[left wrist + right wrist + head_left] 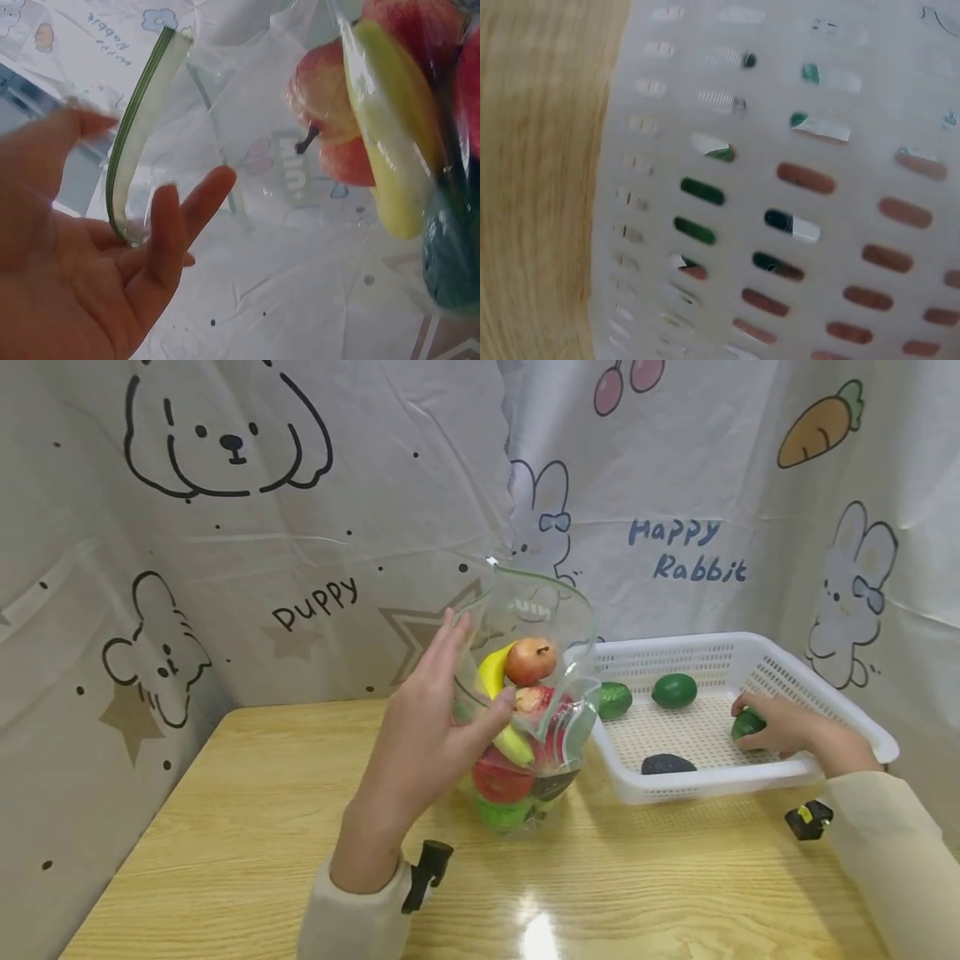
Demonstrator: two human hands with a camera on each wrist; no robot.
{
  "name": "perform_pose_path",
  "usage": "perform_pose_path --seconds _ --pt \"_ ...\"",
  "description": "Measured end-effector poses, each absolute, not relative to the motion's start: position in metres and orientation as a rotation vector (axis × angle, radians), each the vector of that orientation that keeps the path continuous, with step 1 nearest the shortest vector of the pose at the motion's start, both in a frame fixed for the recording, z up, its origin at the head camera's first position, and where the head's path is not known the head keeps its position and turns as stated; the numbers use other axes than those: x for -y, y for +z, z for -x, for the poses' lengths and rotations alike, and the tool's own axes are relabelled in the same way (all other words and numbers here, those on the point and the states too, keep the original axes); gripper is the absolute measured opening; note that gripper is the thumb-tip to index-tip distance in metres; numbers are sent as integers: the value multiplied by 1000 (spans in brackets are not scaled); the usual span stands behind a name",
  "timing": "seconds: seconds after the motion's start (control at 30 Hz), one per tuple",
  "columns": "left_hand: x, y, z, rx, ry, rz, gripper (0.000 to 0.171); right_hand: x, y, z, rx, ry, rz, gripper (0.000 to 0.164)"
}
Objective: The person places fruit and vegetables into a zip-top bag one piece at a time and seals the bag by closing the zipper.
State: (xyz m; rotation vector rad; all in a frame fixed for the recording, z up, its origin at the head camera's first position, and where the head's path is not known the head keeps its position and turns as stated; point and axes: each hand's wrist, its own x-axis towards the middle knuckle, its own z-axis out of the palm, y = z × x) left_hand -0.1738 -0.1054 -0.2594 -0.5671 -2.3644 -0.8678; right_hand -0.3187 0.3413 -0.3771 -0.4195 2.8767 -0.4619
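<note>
In the head view my left hand [423, 735] is at the mouth of a clear zip bag [577, 610], fingers extended and thumb across its near side. The left wrist view shows the bag's green zip rim [135, 135] between thumb and fingers, with a gap to the thumb. Inside the bag are a banana [493, 672], a reddish fruit with a stem [531, 661] and several other red, green and dark pieces. My right hand [795, 727] reaches into a white basket [626, 787], fingers curled round a dark green fruit [748, 728]. Slotted basket wall hides most of that grip in the right wrist view.
Also in the basket lie a green oval fruit [674, 691], a bumpy green piece [615, 700] beside the bag and a blackish piece [667, 764] by the near wall. Bag and basket stand on a wooden table [262, 827]. A printed cloth [360, 527] hangs behind.
</note>
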Motion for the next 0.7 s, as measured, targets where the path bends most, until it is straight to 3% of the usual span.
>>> perform_pose_path --seconds 0.1,0.17,0.47,0.7 --pt "108 -259 174 2429 -898 625 80 -339 -374 316 -2870 -439 422 46" --pt "110 -259 174 2463 -925 690 76 -336 -370 314 -2873 -424 437 45" --pt "115 -257 177 2417 -975 741 15 -306 -333 292 -3108 -402 594 53" --pt "114 -256 175 2326 -1142 576 27 -249 -285 259 -3290 -604 626 65"
